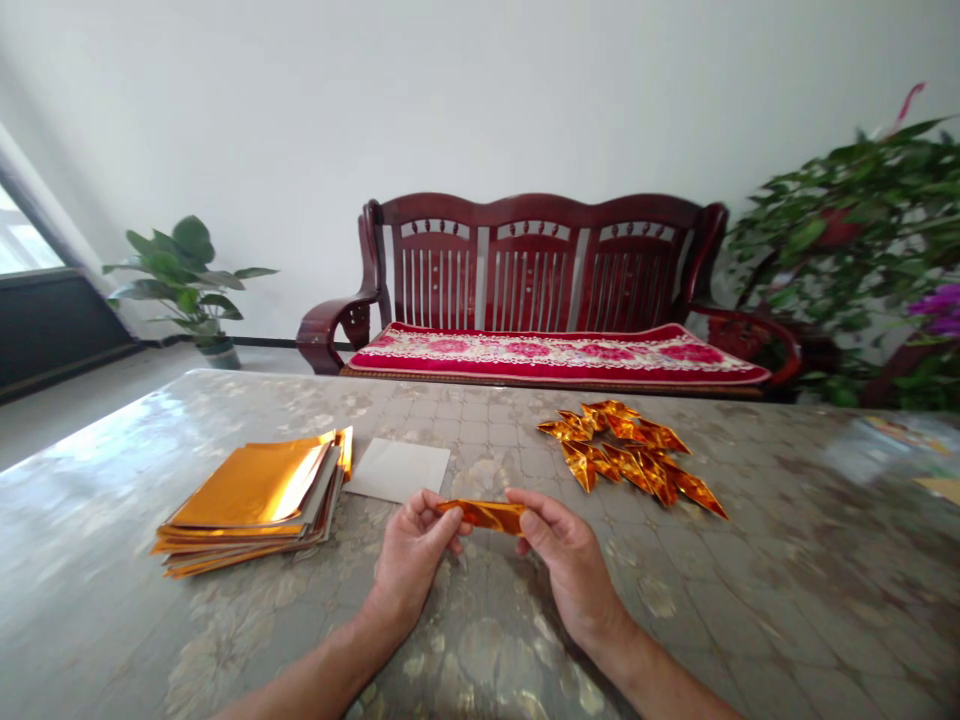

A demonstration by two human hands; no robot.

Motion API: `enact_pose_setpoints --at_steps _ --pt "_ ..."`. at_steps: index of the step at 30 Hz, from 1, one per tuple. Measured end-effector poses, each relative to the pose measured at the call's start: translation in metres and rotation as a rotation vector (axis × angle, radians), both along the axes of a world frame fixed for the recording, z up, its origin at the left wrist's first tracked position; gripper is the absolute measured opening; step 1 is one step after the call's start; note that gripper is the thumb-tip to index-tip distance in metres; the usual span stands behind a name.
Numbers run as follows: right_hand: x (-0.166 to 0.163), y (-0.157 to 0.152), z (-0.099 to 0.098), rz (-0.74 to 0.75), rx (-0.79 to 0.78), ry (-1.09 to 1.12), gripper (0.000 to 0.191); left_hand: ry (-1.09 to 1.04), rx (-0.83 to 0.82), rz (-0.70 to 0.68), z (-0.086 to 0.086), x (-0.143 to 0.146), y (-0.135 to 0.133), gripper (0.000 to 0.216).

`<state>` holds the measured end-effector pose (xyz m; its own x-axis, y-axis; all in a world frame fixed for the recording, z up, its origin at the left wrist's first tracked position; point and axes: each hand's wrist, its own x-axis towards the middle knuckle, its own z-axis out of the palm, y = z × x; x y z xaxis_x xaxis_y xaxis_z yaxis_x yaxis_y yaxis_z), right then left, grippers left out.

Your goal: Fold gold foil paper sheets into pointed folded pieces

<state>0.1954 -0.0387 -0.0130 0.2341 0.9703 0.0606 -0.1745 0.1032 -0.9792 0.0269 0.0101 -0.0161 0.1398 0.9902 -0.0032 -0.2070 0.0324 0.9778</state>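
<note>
A narrow strip of folded gold foil paper (491,516) is held level above the table between my two hands. My left hand (416,545) pinches its left end between thumb and fingers. At the other end, my right hand (566,555) grips it with the thumb in front and fingers behind. To the left lies a stack of square gold foil sheets (247,485), its edges uneven. A single sheet, pale side up (401,468), lies between the stack and my left hand. Several folded gold foil pieces (637,455) with pointed ends form a loose cluster beyond my right hand.
The table (480,640) has a patterned, glossy cover. Clear plastic packaging (900,450) lies at its right edge. Behind stands a dark red wooden bench (532,270) with a red floral cushion (559,352). Potted plants stand left (187,275) and right (847,230).
</note>
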Motion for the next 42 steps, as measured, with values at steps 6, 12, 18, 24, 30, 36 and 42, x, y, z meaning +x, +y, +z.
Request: enact_pose_setpoints --at_steps 6,12,18,24,30,36,42 --pt "0.000 0.003 0.003 -0.136 0.012 -0.160 0.024 -0.048 -0.016 -0.070 0.006 0.001 -0.007 0.042" --pt "0.003 0.001 0.006 -0.123 0.093 -0.300 0.015 -0.024 -0.035 -0.188 -0.004 -0.003 -0.004 0.042" --pt "0.007 -0.002 0.007 -0.045 0.137 -0.364 0.018 -0.053 -0.084 -0.236 -0.007 -0.006 0.000 0.041" --pt "0.010 -0.004 0.009 0.007 0.175 -0.407 0.020 -0.093 -0.101 -0.264 -0.006 -0.006 -0.001 0.040" --pt "0.010 -0.002 0.012 0.030 0.304 -0.420 0.018 -0.076 -0.073 -0.270 -0.005 -0.005 -0.002 0.039" --pt "0.014 0.001 0.007 -0.025 0.375 -0.546 0.018 0.108 0.060 -0.264 -0.002 -0.009 0.002 0.021" --pt "0.016 -0.001 0.003 -0.007 0.354 -0.652 0.026 0.385 0.339 -0.211 -0.010 -0.014 0.001 0.010"
